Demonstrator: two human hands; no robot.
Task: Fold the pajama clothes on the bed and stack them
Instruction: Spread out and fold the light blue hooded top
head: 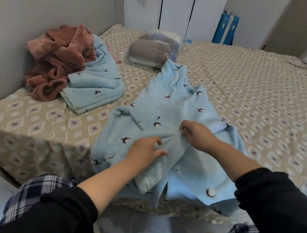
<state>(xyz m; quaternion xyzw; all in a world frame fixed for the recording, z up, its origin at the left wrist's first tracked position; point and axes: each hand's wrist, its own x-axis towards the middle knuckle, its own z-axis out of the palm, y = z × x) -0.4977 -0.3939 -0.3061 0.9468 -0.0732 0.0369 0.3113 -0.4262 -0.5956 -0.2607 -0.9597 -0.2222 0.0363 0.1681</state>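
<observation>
Two pale blue pajama pieces lie on the bed (pixel 247 92), both of thick fleece printed with small dark birds. One is a hooded pajama top (pixel 170 110), spread flat near the bed's front edge, with a white pompom on its hem. The other, the blue pajama bottoms (pixel 95 84), lies loosely folded just left of the top. Against the bottoms, farther left of the top, sits one crumpled heap of rust-pink plush clothes (pixel 60 57); how many pieces it holds cannot be told. One soft grey bundle (pixel 152 51) in clear plastic touches the top's hood. The bed sheet is tan with diamond shapes.

The left hand (pixel 145 150) rests on the top's middle, fingers loosely spread. The right hand (pixel 196 135), just beside it, pinches a ridge of the top's fleece.
</observation>
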